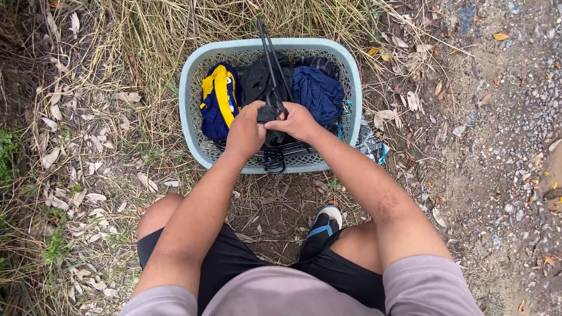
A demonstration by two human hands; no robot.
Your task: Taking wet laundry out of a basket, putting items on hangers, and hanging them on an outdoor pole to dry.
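A pale blue plastic laundry basket (pixel 187 99) sits on dry grass in front of me as I squat. Inside lie a blue-and-yellow garment (pixel 218 96), a black garment (pixel 257 79) and a dark blue garment (pixel 319 90). My left hand (pixel 244 131) and my right hand (pixel 297 121) meet over the basket's near side, both closed on a bunch of black clothes hangers (pixel 270 70) whose wires stick up toward the far rim. The hangers' hooks (pixel 274 161) poke out over the basket's near rim.
Dry grass and fallen leaves cover the ground at left and behind the basket. A gravel path runs along the right. A patterned cloth or bag (pixel 370 140) lies by the basket's right side. My shoe (pixel 322 225) rests below the basket.
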